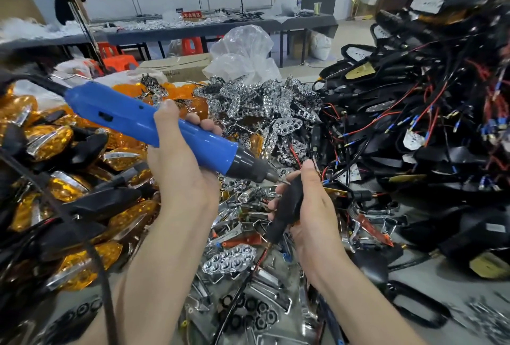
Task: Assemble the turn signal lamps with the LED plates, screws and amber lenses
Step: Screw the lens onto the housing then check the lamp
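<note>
**Shiny stuff everywhere**

The screwdriver (143, 124) is smooth glossy blue plastic with a dull grey nose. The amber lenses (55, 137) are glossy see-through plastic, the LED plates (262, 113) mirror-bright chrome, and the lamp housing (289, 201) matt black. The bag (242, 52) is crinkly clear film.

Table (455, 286) in front, loaded edge to edge.
- Left: heap of lenses (55, 151), some already on housings.
- Centre, behind the hands: heap of plates (262, 104); more plates lie below the hands.
- Right: heap of wired housings (427, 96), the highest of the three.
- Near edge, centre: nuts (248, 308). Near edge, right: screws (485, 314).
- Left hand (179, 179) holds screwdriver (138, 121), its tip pointing right and touching the top of the lamp housing (289, 201) in the right hand (311, 206).
- Cord (102, 275) hangs at lower left.
- Behind the plates: plastic bag (242, 52), box (179, 67) to its left.
- Further back: second table (193, 30), stools (116, 60) under it.
</note>
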Action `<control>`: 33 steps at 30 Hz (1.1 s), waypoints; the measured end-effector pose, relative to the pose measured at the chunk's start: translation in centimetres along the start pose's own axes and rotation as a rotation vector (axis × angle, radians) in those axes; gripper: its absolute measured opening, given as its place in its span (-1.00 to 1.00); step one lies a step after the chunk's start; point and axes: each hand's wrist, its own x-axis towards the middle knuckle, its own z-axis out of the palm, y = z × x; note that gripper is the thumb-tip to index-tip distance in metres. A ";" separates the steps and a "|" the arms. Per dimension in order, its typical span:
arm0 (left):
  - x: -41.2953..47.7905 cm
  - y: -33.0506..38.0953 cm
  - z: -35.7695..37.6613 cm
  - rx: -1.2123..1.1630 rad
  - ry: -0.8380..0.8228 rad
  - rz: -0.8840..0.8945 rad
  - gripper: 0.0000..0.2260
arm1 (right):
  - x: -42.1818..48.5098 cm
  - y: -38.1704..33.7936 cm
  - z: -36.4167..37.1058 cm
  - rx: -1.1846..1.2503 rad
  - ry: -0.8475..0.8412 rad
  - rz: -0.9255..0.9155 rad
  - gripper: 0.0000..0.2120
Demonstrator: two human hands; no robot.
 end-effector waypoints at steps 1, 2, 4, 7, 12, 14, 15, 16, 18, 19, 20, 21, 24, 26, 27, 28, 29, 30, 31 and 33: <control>-0.6 0.1 -1.0 0.042 0.031 -0.035 -0.88 | -0.1 0.0 0.0 -0.010 -0.003 -0.004 -0.65; -0.7 -0.1 -1.4 0.022 0.023 -0.057 -0.88 | -0.1 0.0 0.1 -0.021 -0.005 -0.007 -0.65; -0.9 -0.2 -1.8 0.021 0.030 -0.042 -0.88 | -0.2 0.0 0.1 -0.028 -0.003 -0.011 -0.65; -0.1 -0.5 -1.6 0.043 0.029 -0.021 -0.88 | -0.2 0.1 0.0 -0.017 0.003 -0.017 -0.64; -0.2 -0.6 -1.7 0.050 0.021 -0.009 -0.87 | -0.2 0.1 -0.1 -0.028 -0.011 -0.026 -0.66; -0.3 -0.5 -2.0 0.054 0.018 -0.011 -0.88 | -0.3 0.0 -0.1 -0.027 -0.014 -0.029 -0.66; -0.3 -0.6 -2.0 0.055 0.016 -0.011 -0.87 | -0.3 0.0 -0.1 -0.029 -0.014 -0.031 -0.66; -0.3 -0.7 -2.0 0.052 0.017 -0.010 -0.86 | -0.3 0.0 -0.1 -0.031 -0.014 -0.031 -0.67; -0.4 -0.6 -2.0 0.053 0.010 -0.012 -0.86 | -0.3 0.0 -0.1 -0.032 -0.016 -0.033 -0.67; -0.3 -0.7 -2.0 0.059 0.011 -0.012 -0.87 | -0.3 0.0 -0.2 -0.033 -0.018 -0.036 -0.68; -0.3 -0.7 -2.0 0.064 0.010 -0.011 -0.88 | -0.3 0.0 -0.2 -0.035 -0.020 -0.038 -0.68; -0.4 -0.6 -2.0 0.065 0.000 -0.010 -0.88 | -0.3 0.0 -0.2 -0.037 -0.023 -0.039 -0.68; -0.5 -0.4 -1.8 0.071 -0.020 -0.002 -0.88 | -0.3 0.1 -0.2 -0.050 -0.028 -0.048 -0.67; -0.6 -0.2 -1.6 0.080 -0.034 0.007 -0.88 | -0.3 0.2 -0.2 -0.067 -0.032 -0.062 -0.66; -0.6 -0.2 -1.5 0.085 -0.040 0.015 -0.86 | -0.3 0.2 -0.3 -0.075 -0.036 -0.071 -0.67; -0.5 -0.1 -1.5 0.098 -0.042 0.025 -0.85 | -0.3 0.3 -0.3 -0.090 -0.038 -0.079 -0.67; -0.5 0.0 -1.4 0.115 -0.043 0.035 -0.85 | -0.4 0.4 -0.3 -0.108 -0.040 -0.088 -0.66; -0.5 0.2 -1.4 0.129 -0.044 0.044 -0.85 | -0.4 0.4 -0.3 -0.119 -0.039 -0.095 -0.65; -0.6 0.2 -1.3 0.138 -0.044 0.049 -0.84 | -0.5 0.4 -0.2 -0.122 -0.036 -0.102 -0.62; -0.6 0.2 -1.2 0.153 -0.033 0.047 -0.85 | -0.6 0.3 -0.3 -0.128 -0.023 -0.116 -0.53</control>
